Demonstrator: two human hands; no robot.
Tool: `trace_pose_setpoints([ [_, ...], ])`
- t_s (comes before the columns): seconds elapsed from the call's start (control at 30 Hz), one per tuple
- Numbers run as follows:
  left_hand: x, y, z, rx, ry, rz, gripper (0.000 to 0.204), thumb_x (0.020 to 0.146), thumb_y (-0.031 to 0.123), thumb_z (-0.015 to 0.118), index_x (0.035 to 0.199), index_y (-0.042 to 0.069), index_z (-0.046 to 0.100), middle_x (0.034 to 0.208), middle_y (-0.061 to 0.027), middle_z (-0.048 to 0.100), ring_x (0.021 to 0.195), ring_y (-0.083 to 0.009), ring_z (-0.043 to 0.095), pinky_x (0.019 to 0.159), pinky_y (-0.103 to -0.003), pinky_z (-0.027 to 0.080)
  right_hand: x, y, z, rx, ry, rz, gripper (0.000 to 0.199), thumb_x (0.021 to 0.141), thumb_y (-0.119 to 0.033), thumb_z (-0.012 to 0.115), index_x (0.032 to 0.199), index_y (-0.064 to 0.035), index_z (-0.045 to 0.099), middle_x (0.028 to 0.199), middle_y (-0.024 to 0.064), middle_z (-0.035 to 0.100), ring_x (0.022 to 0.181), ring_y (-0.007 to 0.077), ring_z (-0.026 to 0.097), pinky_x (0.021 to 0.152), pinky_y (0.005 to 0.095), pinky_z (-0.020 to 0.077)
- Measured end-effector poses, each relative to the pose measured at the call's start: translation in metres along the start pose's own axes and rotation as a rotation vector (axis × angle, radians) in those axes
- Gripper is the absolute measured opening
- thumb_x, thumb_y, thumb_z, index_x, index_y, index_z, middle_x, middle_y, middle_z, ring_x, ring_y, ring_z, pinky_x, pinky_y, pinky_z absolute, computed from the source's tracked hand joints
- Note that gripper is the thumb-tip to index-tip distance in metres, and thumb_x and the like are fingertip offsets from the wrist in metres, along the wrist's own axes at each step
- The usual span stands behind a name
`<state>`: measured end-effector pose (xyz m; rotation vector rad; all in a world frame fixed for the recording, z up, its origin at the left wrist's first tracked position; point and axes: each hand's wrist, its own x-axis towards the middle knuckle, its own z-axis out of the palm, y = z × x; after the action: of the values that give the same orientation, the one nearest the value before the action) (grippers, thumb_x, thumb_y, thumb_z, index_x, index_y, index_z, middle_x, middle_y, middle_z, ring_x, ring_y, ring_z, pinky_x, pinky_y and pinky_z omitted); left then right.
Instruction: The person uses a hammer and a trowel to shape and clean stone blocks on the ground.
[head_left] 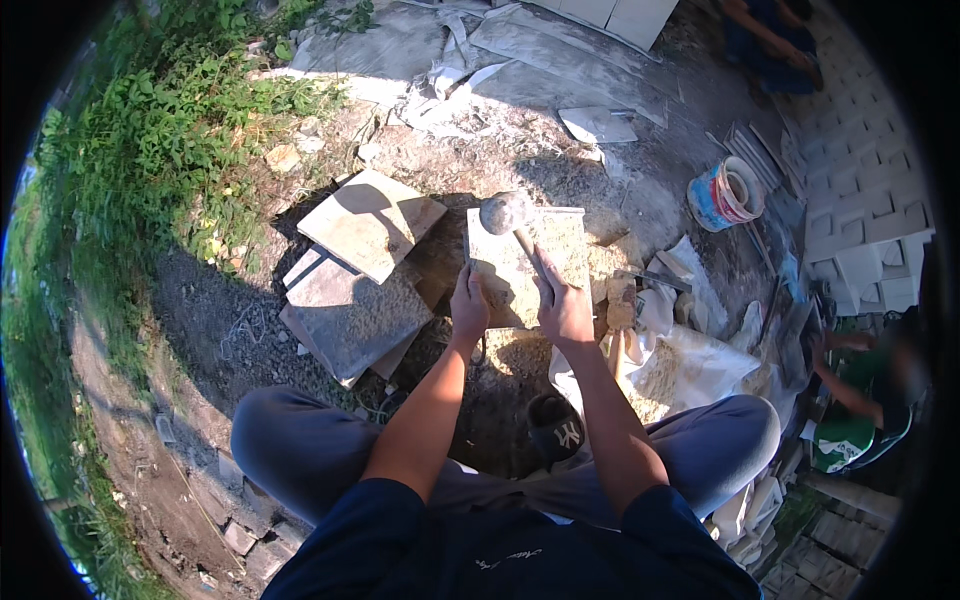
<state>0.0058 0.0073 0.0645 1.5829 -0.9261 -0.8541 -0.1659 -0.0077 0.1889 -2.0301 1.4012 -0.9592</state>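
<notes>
my right hand point(564, 308) is wrapped around the handle of the mallet point(507, 212), its rounded grey head over the pale slab point(560, 250) in front of me; my left hand point(470, 308) grips that slab's left edge. i reckon a stray blow could catch my left fingers, since they sit near the face i'd strike, and a hard or lopsided hit might crack the slab if it's poorly supported beneath. a careless swing left might also chip the stacked slabs point(370, 228) just beside. off to the right stands a red, white and blue bucket point(707, 200); something round and pale sits inside, but i can't tell what. nearer me, a white sack point(722, 362) lies spread with yellowish crumbs point(660, 372) on it.
</notes>
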Motion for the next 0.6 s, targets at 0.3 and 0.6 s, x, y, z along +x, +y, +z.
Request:
trace_pose_setpoints([
  [0.3,-0.003,0.004,0.018,-0.029,-0.079,-0.037,0.043,0.11,0.027,0.038,0.136,-0.002,0.057,0.125,-0.0242,0.066,0.117,-0.0351,0.064,0.1,-0.042,0.048,-0.001,-0.009,0.01,0.031,0.078,0.147,0.042,0.102,-0.008,0.057,0.144,-0.0066,0.056,0.1,0.029,0.072,0.085,0.0423,0.073,0.069,0.0463,0.0574],
  [0.6,-0.001,0.002,0.015,-0.043,-0.031,-0.026,0.046,0.109,0.03,0.042,0.138,-0.003,0.056,0.126,-0.0275,0.067,0.119,-0.0402,0.064,0.1,-0.043,0.05,-0.01,0.006,0.018,0.027,0.015,0.096,0.041,0.102,-0.007,0.057,0.144,-0.0064,0.056,0.101,0.0277,0.072,0.084,0.0424,0.073,0.067,0.0444,0.0579],
])
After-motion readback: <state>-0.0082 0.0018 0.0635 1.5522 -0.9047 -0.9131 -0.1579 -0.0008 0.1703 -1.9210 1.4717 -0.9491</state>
